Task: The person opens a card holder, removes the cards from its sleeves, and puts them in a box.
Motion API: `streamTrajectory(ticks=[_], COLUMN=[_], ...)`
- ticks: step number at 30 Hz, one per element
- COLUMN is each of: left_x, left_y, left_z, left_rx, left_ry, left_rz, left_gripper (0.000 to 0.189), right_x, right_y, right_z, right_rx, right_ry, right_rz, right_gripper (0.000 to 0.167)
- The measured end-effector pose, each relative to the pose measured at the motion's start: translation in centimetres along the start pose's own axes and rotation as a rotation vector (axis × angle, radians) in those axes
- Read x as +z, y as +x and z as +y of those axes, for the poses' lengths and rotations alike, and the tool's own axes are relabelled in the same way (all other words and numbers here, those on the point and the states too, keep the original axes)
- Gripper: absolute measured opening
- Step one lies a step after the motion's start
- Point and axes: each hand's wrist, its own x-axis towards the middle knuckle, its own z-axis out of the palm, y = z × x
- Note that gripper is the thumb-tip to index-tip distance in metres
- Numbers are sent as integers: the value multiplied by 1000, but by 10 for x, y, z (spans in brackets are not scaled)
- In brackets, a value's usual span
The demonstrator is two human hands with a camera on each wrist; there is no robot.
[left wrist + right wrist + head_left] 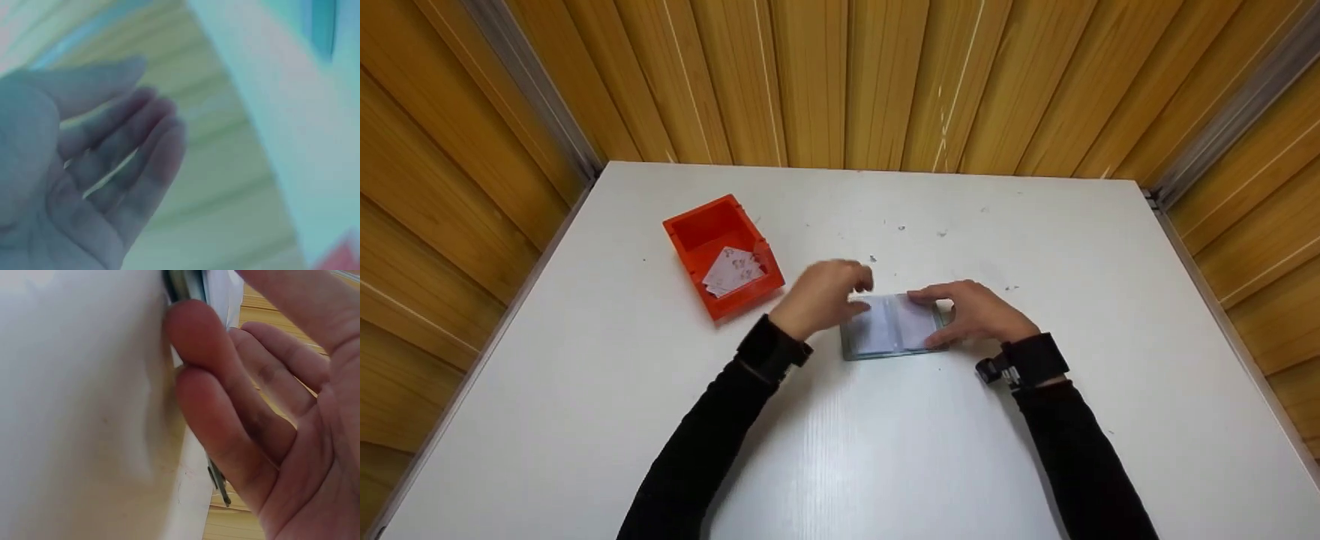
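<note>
A small card album [877, 330] with clear plastic sleeves lies spread open on the white table. My right hand [979, 311] grips its right half, with the thumb at the near edge and fingertips at the far edge. In the right wrist view, part of the album's edge [188, 284] shows beyond my fingertips. Over the left page hovers my left hand [825, 296], slightly blurred. Its fingers [160, 146] are loosely curved and nothing is between them and the thumb.
An orange-red bin [701, 225] stands to the left of the album, holding several playing cards [733, 271] at its near end. The white table [1072, 247] carries small dark marks. Wood-patterned panels [877, 82] rise behind it and on both sides.
</note>
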Motion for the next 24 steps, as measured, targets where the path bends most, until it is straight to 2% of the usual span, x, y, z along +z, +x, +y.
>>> streamTrajectory(ticks=[3,5,7,10,12,14,17,21,24], left_x=[28,40,45,46,46,45,44,42,36], left_y=[5,5,5,3,3,4,4,4,4], left_z=[10,15,19,20,20,19,18,16,13], left_rx=[82,112,122,123,108,94,84,70,35], left_ry=[53,98,138,165,158,145,134,102,39], left_rz=[-137,-175,-189,-190,-197,-203,-209,-219,-200], left_gripper=[24,25,25,23,23,25,28,32,33], right_x=[1,2,4,7,7,7,5,4,3], right_y=[2,3,5,7,8,8,7,7,8], right_z=[1,2,1,0,-1,-2,-1,0,-1], right_rx=[-17,-20,-24,-32,-43,-54,-84,-128,-144], right_ry=[5,21,50,71,75,80,146,262,329], right_rz=[26,49,63,81,97,118,136,130,110], right_gripper=[72,64,56,46,45,47,56,65,67])
